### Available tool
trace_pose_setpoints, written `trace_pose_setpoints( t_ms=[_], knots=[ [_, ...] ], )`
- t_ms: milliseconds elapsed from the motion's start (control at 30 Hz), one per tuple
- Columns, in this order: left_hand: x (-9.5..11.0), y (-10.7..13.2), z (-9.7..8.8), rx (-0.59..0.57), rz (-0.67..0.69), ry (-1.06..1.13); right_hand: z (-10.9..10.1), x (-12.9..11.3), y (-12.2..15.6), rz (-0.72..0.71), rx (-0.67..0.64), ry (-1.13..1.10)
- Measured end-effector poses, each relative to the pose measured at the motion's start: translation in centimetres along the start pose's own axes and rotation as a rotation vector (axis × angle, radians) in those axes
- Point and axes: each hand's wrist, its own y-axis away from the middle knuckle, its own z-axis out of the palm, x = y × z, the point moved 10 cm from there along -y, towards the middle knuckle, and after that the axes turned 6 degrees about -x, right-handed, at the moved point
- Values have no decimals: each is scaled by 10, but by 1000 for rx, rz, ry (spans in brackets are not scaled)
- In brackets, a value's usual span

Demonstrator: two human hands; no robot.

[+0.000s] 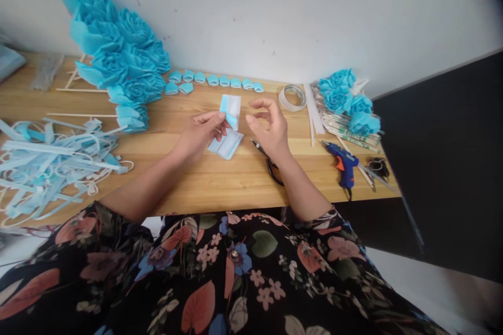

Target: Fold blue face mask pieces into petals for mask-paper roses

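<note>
Between the thumb and fingers of my left hand (pixel 202 133) is a piece of blue and white mask fabric (pixel 232 110), held above the table. Just below it, more cut pieces of the same fabric (pixel 227 145) lie on the wood. My right hand (pixel 270 128) is raised to the right of the held piece, its fingers curved and apart, with nothing in them. Beneath my right wrist lies a pair of scissors (pixel 261 149) with dark handles, partly hidden by the forearm.
Blue fabric roses (pixel 129 73) are heaped at back left, above a tangle of mask strips (pixel 58 162). Several small folded blue pieces (pixel 223 81) line the wall. To the right are a tape roll (pixel 292 98), more roses (pixel 338 97) and a blue glue gun (pixel 346 165).
</note>
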Motion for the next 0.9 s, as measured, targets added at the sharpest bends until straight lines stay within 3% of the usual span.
trace_pose_setpoints(
  t_ms=[133, 333, 500, 700, 900],
  knots=[
    [1, 0, 4, -30, 20, 76, 9, -19, 4, -129, -69, 148],
    [-6, 0, 6, -73, 37, 112, 25, -16, 5, -179, -131, 289],
    [-13, -1, 10, -99, 1, 142, 24, -15, 5, -235, -110, 313],
    [-17, -3, 4, -45, -38, 190, 21, -23, 7, -303, -102, 319],
    [-16, -1, 2, -20, -70, 132, 22, -18, 5, -256, -127, 318]
  ],
)
